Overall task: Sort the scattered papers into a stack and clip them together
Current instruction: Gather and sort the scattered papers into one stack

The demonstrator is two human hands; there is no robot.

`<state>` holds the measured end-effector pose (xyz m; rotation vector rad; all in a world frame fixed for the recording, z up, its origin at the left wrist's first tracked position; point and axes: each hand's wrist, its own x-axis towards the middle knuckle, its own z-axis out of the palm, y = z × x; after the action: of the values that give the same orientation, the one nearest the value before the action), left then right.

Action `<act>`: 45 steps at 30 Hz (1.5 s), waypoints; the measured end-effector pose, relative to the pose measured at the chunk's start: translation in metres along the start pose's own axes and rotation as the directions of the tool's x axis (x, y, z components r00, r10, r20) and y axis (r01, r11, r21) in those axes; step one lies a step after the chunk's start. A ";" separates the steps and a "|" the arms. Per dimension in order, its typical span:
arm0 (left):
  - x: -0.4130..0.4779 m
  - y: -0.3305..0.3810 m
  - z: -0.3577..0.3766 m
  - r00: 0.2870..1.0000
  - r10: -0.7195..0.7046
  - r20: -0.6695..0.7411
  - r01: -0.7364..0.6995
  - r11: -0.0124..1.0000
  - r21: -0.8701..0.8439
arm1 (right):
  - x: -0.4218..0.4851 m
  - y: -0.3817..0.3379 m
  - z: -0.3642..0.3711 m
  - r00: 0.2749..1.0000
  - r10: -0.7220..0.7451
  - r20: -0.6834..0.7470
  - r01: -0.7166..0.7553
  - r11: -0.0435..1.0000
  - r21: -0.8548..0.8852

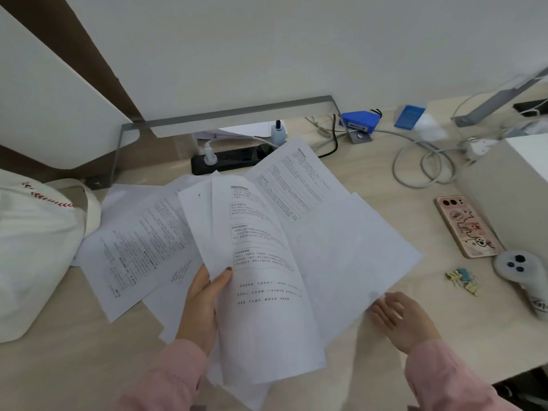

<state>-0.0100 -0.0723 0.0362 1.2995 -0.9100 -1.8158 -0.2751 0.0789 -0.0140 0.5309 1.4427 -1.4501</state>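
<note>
The left hand [204, 304] pinched a curling sheaf of white printed paper sheets [267, 321] above the pale wooden desk [89, 366], probably to collect more onto it, while the blurred right hand [403, 318] met their lower-right edge, grip indiscernible.

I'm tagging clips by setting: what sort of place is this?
Probably a home or office desk against a wall: printed papers spread over it, a black power strip with plugs at the back, and a phone near small binder clips.
</note>
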 end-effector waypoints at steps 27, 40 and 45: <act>0.020 -0.055 -0.019 0.955 -0.252 -0.157 0.285 0.924 0.254 | -0.093 -0.049 0.094 0.393 -0.747 0.537 0.689 -0.147 -0.710; 0.018 -0.050 -0.013 0.924 -0.370 -0.093 0.371 0.929 -0.011 | -0.051 0.079 0.125 0.689 -0.169 0.705 0.660 -0.256 -0.706; 0.024 -0.044 -0.017 0.907 -0.416 -0.065 0.414 0.909 -0.040 | -0.048 0.060 0.113 0.609 -0.256 0.751 0.636 -0.408 -0.655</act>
<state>-0.0058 -0.0739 -0.0164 1.6253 -0.5964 -2.0735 -0.1678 0.0009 0.0191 -1.5582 2.1161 -0.3301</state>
